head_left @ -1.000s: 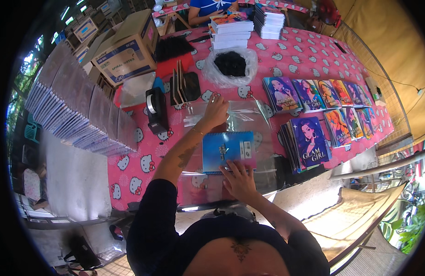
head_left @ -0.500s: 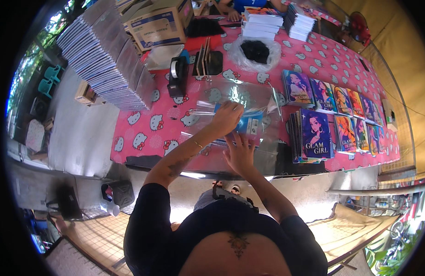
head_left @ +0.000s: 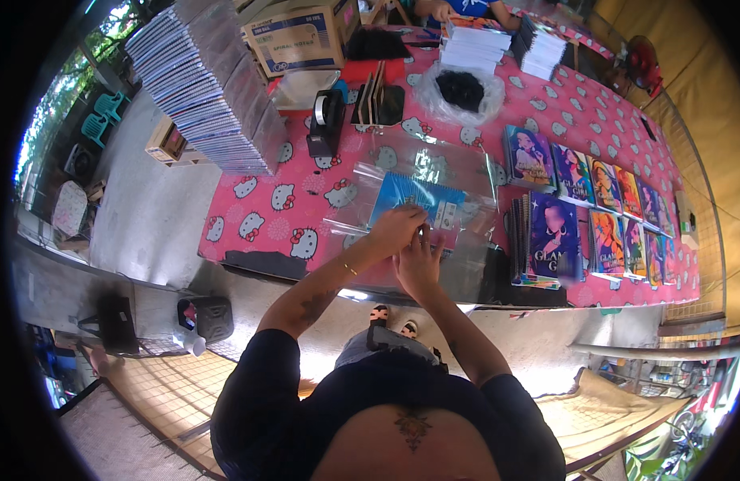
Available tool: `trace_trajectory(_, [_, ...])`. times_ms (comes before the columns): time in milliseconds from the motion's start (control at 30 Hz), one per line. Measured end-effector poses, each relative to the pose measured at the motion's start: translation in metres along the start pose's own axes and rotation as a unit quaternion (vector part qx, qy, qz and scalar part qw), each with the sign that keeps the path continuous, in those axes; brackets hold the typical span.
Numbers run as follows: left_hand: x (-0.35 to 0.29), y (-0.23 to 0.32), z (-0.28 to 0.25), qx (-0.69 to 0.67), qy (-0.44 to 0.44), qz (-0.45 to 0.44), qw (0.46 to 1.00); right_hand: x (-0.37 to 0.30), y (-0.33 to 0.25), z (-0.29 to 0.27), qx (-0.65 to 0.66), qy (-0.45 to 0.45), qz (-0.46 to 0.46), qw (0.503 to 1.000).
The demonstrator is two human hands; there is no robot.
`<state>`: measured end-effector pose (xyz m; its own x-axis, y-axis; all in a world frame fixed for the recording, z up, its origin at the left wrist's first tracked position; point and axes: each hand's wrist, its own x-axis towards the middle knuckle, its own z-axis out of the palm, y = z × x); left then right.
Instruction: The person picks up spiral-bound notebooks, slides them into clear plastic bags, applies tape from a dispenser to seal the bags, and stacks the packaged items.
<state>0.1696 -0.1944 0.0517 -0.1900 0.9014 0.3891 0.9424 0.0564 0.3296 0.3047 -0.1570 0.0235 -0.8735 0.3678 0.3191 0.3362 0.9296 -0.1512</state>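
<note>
Blue covers the spiral notebook [head_left: 418, 195], which lies flat toward the near side of the desk [head_left: 262, 204], with clear plastic film [head_left: 476, 184] spreading past it to left and right; its coil runs along the far edge, and a white label [head_left: 444, 215] sits toward its right. The left grip [head_left: 398, 227] rests over the near part of the cover, fingers curled inward; whether they are clamped on film or merely touching, I cannot tell; the right grip [head_left: 418, 263] lies just nearer, fingers slightly apart, tips close beside the left one. The notebook looks light and fairly stiff, so a flat palm should steady it; for lifting, the side edges would serve better than the coil, which could snag or bend; the smooth cover may slide against the plastic. The film seems thin, limp and slippery, quick to crease; a free edge offers the best pinch. A black tape dispenser [head_left: 326, 124] stands to the far left; a stack of purple-covered notebooks [head_left: 554, 236] sits to the right.
</note>
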Motion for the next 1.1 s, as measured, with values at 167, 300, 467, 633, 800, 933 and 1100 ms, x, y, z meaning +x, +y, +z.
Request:
trace_trajectory(167, [-0.003,0.004,-0.001,-0.008,-0.045,-0.030,0.999,0.005,0.006,0.002,0.010,-0.041,-0.004,0.999])
trace_trajectory(300, [0.009,0.002,-0.027,-0.205,-0.132,-0.189,0.951,0.008,0.030,0.000,0.204,0.008,0.051,0.978])
trace_trajectory(467, [-0.016,0.002,-0.003,-0.035,-0.002,-0.029,0.999,0.018,0.023,-0.067,-0.018,0.120,-0.051,0.991])
trace_trajectory(633, [-0.029,0.005,-0.004,-0.001,-0.010,-0.008,1.000,0.012,0.057,-0.025,-0.063,-0.003,-0.101,0.993])
trace_trajectory(800, [-0.062,-0.060,-0.042,0.084,0.035,-0.247,0.965,0.005,0.059,-0.032,-0.041,-0.035,-0.072,0.996])
trace_trajectory(933, [-0.036,-0.219,-0.082,-0.009,0.273,-0.360,0.892,0.011,0.051,-0.043,0.043,-0.052,-0.088,0.994])
trace_trajectory(1100, [-0.001,-0.293,-0.118,-0.422,0.185,-0.589,0.664,0.008,0.048,-0.042,0.057,-0.025,-0.083,0.995])
